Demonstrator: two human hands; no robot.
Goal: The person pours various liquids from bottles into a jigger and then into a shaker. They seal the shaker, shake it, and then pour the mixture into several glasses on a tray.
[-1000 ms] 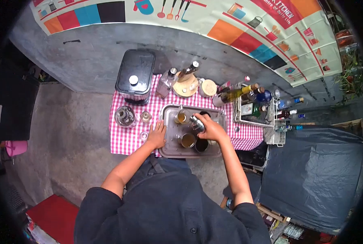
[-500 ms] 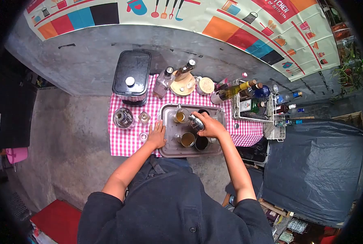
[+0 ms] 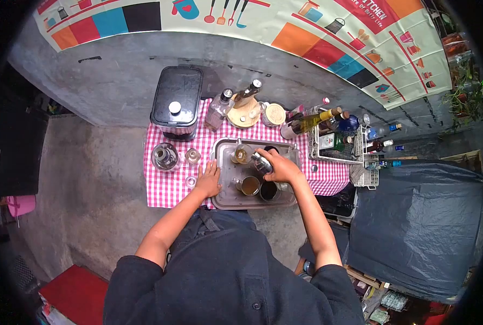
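Note:
My right hand point(image 3: 279, 166) is closed around a shiny metal cup point(image 3: 261, 163), tilted to the left toward a clear glass mug point(image 3: 241, 156) on the tray point(image 3: 226, 205). Whether liquid runs between them is too small to tell. Amber-brown liquid shows in that mug. Nearer my body stand a second glass mug point(image 3: 249, 186) with brown liquid and a dark cup point(image 3: 268, 190). Another dark cup point(image 3: 271, 149) is partly hidden behind my right hand. My left hand point(image 3: 208, 179) lies flat with fingers spread at the tray's left edge, holding nothing.
On the checkered cloth point(image 3: 165, 197) stand a black-lidded container point(image 3: 176, 103), a glass jar point(image 3: 165, 157), a small glass vessel point(image 3: 192, 156) and a clear bottle point(image 3: 218, 111). A wooden board point(image 3: 240, 117) lies at the back. At right, a white wire basket point(image 3: 336, 156) holds bottles.
Both hands stay in nearly the same place, the metal cup still tilted. The surface of the liquid in the far mug looks different. The view has shifted slightly.

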